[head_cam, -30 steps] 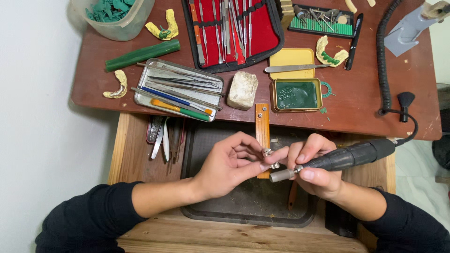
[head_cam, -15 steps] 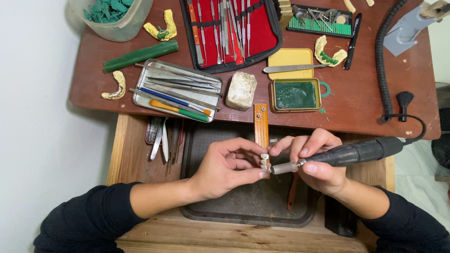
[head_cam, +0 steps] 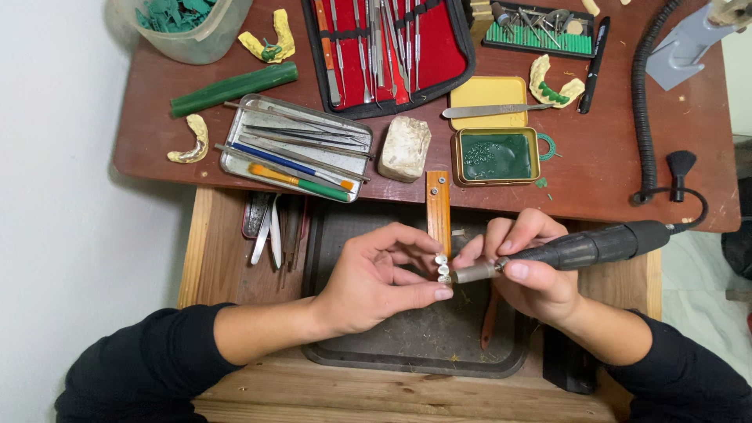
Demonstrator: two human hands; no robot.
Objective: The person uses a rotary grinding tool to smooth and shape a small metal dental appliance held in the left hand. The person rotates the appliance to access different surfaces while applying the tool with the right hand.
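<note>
The person's left hand pinches a small metal piece, a short row of pale silvery units, between thumb and fingertips. The right hand is wrapped around a dark rotary handpiece, held like a pen, with its metal nose touching that piece. Both hands hover over a dark tray sunk in the open wooden drawer below the front edge of the tabletop. From the handpiece a black cord runs off toward the right edge of the tabletop.

A narrow orange wooden peg juts from the tabletop's front edge, just above the hands. Along the drawer's left side lie a few slim metal tools.

On the tabletop, near the front edge, sits an open yellow tin with green wax inside; its lid lies behind it with a steel blade across it. Left of the tin is a pale stone block, then a metal tray of instruments. A green stick lies toward the back left corner, beside a tub of green scraps. A red-lined instrument case lies open at the back edge, with a green bur stand to its right.
</note>
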